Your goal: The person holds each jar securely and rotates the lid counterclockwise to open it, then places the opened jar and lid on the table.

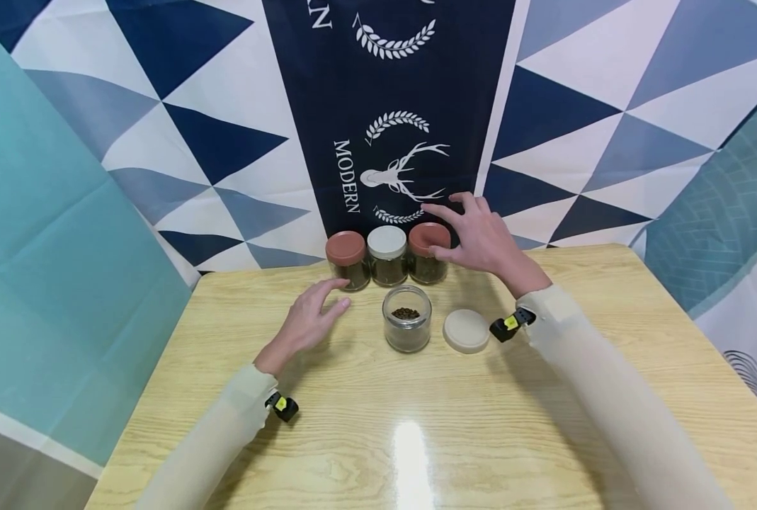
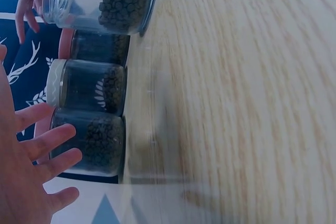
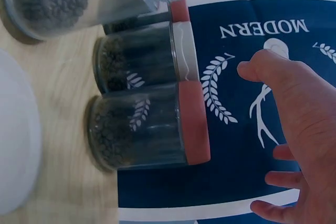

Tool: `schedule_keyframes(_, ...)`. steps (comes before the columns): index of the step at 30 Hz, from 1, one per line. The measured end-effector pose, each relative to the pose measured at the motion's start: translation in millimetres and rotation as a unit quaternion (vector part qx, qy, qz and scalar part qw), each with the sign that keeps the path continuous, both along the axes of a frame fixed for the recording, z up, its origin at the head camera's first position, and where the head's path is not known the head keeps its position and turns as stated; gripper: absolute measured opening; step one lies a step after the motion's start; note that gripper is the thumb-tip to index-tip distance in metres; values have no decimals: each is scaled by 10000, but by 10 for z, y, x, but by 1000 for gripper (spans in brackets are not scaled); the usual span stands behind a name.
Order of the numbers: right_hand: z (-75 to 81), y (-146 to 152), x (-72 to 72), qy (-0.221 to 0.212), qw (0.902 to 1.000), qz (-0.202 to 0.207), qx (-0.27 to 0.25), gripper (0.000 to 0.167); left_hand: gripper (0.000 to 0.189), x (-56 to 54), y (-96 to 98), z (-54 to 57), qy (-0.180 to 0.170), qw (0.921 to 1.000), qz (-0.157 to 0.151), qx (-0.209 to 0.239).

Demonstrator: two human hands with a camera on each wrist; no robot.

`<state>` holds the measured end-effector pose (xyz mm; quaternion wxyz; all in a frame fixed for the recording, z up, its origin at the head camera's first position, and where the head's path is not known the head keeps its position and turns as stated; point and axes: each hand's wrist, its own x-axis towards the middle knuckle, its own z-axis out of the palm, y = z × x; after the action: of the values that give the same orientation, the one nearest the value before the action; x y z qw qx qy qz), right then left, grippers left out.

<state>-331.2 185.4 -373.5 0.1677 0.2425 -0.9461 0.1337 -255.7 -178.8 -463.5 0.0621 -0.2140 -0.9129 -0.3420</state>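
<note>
Three lidded glass jars stand in a row at the back: a left one with a red lid [image 1: 345, 248], a middle one with a white lid [image 1: 387, 241] and a right one with a red lid [image 1: 428, 237]. In front of them is an uncapped glass jar [image 1: 407, 329] with dark bean-like pieces [image 1: 406, 313] inside. A cream lid [image 1: 466, 331] lies flat to its right. My left hand [image 1: 308, 322], fingers spread and holding nothing, is nearest the left jar [image 2: 89, 142]. Above the right jar [image 3: 142, 127], my right hand [image 1: 480, 239] has its fingers apart and holds nothing.
The wooden table [image 1: 340, 425] reaches back to a patterned cloth [image 1: 225, 142] with a dark deer-print panel [image 1: 410, 85], close behind the jars. A teal cloth [image 1: 47, 248] hangs at the left. Each forearm wears a small black wrist camera [image 1: 282, 406].
</note>
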Motion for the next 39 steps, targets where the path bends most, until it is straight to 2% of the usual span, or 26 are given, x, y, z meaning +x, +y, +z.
schedule_keyframes(9,145,-83,-153,-568,9981,-194,98,78,49,25,-26,-3,-13,10000,13,13)
schedule_keyframes(15,144,-159,-212,-796,9962,-304,167,80,51,37,-65,-20,25,10000,9,55)
schedule_keyframes(24,-2,-197,-220,-928,9947,-344,263,78,51,38,-100,-37,-11,9999,-4,119)
schedule_keyframes(27,-102,-191,-254,-883,9952,-333,263,78,52,29,-116,-66,54,9997,-70,209)
schedule_keyframes(28,-122,-197,-253,-901,9951,-324,238,78,55,0,-140,-123,157,9996,-112,229)
schedule_keyframes(29,-145,-204,-253,-914,9952,-306,190,78,57,0,-148,-132,176,9994,-145,261)
schedule_keyframes(33,-190,-234,-207,-1136,9931,-308,15,78,61,0,-166,-157,110,9994,-197,254)
schedule_keyframes(34,-211,-237,-208,-1178,9925,-321,6,77,60,0,-166,-158,77,9995,-198,232)
schedule_keyframes(35,-230,-240,-207,-1211,9921,-332,7,77,58,26,-151,-111,-36,9996,-180,210)
schedule_keyframes(39,-290,-263,-201,-1285,9909,-388,-28,77,52,30,-146,-93,-95,9998,-139,65)
